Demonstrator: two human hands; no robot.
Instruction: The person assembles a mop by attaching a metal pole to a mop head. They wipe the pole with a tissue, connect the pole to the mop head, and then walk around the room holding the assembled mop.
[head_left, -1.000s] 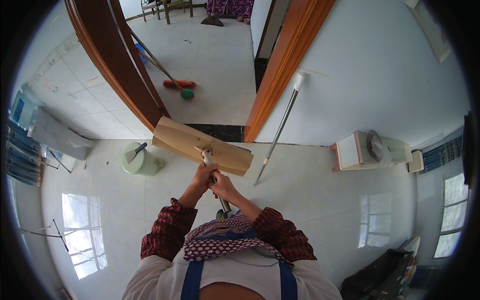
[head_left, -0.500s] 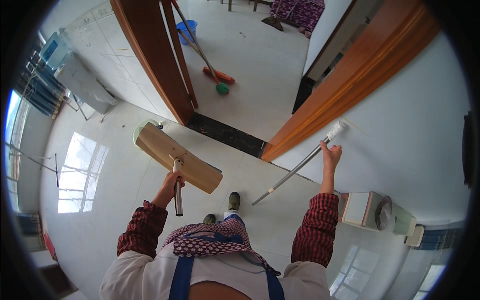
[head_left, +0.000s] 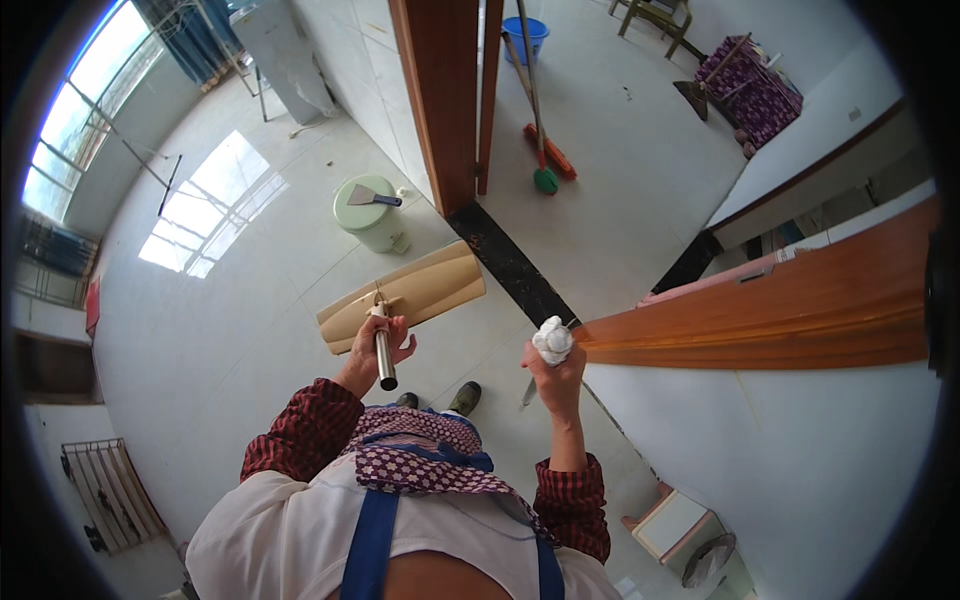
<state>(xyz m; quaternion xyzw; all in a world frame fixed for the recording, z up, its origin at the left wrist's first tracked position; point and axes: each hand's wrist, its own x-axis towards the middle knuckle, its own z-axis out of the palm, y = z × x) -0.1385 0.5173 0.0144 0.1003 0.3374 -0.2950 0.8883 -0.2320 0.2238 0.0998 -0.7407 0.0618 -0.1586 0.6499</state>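
Note:
My left hand (head_left: 362, 352) is closed round a short metal tube (head_left: 384, 362) fixed to a wide, curved tan board (head_left: 430, 287). The board is held out ahead of me above the floor. My right hand (head_left: 560, 385) grips a metal pole (head_left: 529, 394) near its upper end, close to the wooden door frame (head_left: 680, 345). A bunched white wrapping (head_left: 553, 340) covers the pole's end, just above my fist. Most of the pole is hidden under my right hand.
Beyond the board stands a pale green lidded bucket (head_left: 382, 236) with a scraper (head_left: 375, 198) on its lid. A black threshold (head_left: 500, 260) crosses the doorway by the wooden door (head_left: 437, 100). Past it are a blue bucket (head_left: 530, 45) and a broom (head_left: 556, 158). A box (head_left: 672, 525) stands lower right.
My view has turned to the right. The right hand has drawn in and now wraps the pole close under its white end. The tan board has tilted the other way.

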